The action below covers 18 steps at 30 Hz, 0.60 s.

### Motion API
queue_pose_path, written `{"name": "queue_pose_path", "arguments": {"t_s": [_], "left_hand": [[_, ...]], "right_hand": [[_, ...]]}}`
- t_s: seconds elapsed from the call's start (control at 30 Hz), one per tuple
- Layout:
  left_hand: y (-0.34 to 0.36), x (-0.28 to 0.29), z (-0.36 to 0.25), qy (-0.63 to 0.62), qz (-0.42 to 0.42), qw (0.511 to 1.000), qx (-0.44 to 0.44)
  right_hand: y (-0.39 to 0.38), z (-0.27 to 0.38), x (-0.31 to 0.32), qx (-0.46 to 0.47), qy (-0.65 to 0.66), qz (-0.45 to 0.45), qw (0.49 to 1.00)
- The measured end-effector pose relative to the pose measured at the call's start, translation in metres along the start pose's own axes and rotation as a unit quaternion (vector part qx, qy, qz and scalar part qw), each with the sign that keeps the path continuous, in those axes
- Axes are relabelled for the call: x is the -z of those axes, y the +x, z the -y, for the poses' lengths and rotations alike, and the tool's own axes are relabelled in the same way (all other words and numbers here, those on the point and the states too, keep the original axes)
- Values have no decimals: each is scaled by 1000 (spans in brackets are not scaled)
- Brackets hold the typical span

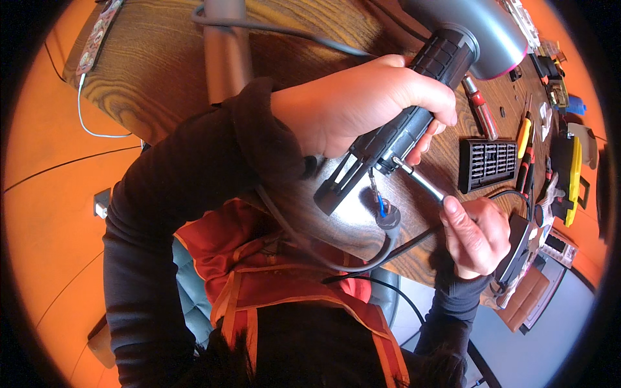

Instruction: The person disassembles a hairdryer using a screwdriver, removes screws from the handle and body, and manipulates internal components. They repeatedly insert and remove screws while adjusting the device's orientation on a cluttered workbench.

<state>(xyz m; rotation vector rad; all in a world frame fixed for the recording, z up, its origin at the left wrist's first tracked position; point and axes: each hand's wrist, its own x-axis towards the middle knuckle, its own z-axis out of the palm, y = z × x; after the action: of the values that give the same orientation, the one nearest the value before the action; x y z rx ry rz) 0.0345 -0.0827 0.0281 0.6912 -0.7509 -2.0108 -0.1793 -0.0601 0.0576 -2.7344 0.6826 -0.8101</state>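
A hair dryer with a grey barrel (495, 39) and a black inner handle (406, 129) slants across the table in front of me. My left hand (369, 103) is wrapped round that handle. In my right hand (475, 236) is a slim silver screwdriver (425, 183), its tip at a small metal fitting near the handle's lower end. Just below, a grey power cord (390, 242) ends in exposed wires, one of them blue, by the handle. Whether the screwdriver's tip is seated in a screw cannot be made out.
Right of the dryer lie a black bit case (488, 165), a red-handled screwdriver (480, 110) and a yellow-handled one (524, 136). A yellow-and-black toolbox (574, 181) stands farther right. At the far left are a grey tube (228, 55) and a power strip (98, 39). A black cable (414, 242) crosses the near table edge.
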Motion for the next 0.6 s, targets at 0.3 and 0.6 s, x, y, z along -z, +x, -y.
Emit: {"name": "queue_pose_path", "arguments": {"t_s": [0.3,0.6], "left_hand": [[-2,-3,2,104,-10,994,-9],[3,0,5,5,1,1000,-1]], "right_hand": [[6,-1,8,-521,575,68,627],[-5,4,4,-40,-2,19,999]]}}
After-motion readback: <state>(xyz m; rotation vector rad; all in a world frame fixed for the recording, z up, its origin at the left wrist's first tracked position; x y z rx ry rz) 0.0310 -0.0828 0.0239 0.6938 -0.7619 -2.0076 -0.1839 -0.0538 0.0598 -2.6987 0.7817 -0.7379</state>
